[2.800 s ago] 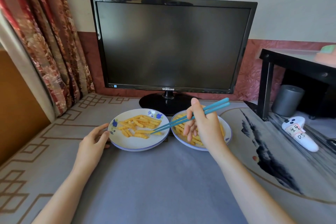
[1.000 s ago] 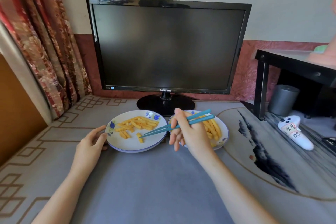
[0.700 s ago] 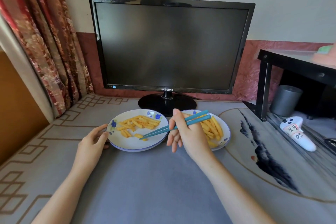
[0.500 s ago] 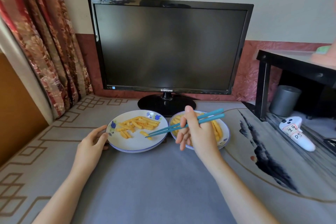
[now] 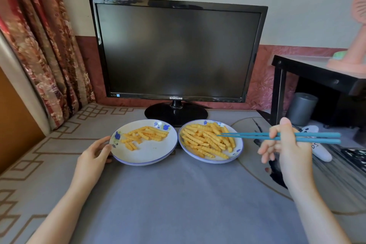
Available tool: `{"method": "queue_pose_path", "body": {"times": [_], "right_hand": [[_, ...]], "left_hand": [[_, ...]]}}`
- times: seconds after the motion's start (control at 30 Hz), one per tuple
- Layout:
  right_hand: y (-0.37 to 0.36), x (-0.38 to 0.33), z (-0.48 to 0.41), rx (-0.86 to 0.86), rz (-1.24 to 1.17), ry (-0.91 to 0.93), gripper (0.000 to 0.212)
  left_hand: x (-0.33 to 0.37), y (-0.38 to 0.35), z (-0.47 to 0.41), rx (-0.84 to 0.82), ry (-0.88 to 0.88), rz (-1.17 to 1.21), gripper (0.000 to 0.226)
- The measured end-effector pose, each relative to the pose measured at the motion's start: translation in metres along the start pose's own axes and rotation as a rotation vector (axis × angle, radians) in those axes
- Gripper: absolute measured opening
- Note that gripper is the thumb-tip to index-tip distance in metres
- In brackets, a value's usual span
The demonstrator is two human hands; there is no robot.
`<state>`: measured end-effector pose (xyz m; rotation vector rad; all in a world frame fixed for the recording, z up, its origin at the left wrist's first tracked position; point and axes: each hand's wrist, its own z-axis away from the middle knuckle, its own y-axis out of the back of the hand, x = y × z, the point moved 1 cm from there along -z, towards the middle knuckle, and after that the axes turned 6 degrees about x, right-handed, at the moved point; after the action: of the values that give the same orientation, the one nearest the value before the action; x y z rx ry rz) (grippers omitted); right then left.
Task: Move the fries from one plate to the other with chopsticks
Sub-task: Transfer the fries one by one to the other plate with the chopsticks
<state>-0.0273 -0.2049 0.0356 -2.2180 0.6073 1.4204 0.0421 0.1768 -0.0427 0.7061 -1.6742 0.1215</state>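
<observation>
1. The job looks partly done. The left plate [image 5: 142,156] carries a thin scatter of fries [image 5: 145,134] across its far half, and the right plate [image 5: 237,145] has a much fuller heap [image 5: 206,140]. I'd guess the right one is being emptied into the left, so most of the work remains.
2. The right hand [image 5: 287,150] pinches the blue chopsticks [image 5: 247,134] between thumb and curled fingers, past the right plate's right rim. The sticks lie almost level. Their tips hang over the heap, close together, with no fry between them, so I take this as a reach for the next one.
3. The left hand [image 5: 93,156] is relaxed and loosely spread, holding nothing. Its thumb and fingertips rest against the left plate's left rim, likely to steady it.
4. Both plates sit side by side near the far edge of the surface [image 5: 178,194], a grey cloth with a key-pattern border along its left edge. Their rims touch or nearly touch; I cannot tell which.
5. A dark monitor [image 5: 178,49] stands at the far edge, just behind the plates, its round foot between them.
6. A patterned red curtain [image 5: 39,45] hangs at the far left corner. Beyond the right edge is a black side table [image 5: 316,73], with a grey cylinder [image 5: 301,108] beneath it.
</observation>
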Motion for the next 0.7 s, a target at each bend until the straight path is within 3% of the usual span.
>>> {"method": "queue_pose_path", "body": {"times": [0.47, 0.7], "right_hand": [[-0.005, -0.008, 0.005, -0.048, -0.023, 0.018, 0.042], [-0.060, -0.007, 0.007, -0.232, -0.089, 0.021, 0.042]], "left_hand": [[-0.002, -0.001, -0.001, -0.003, 0.010, 0.020, 0.029], [-0.001, -0.001, 0.000, 0.000, 0.007, 0.019, 0.028]]}}
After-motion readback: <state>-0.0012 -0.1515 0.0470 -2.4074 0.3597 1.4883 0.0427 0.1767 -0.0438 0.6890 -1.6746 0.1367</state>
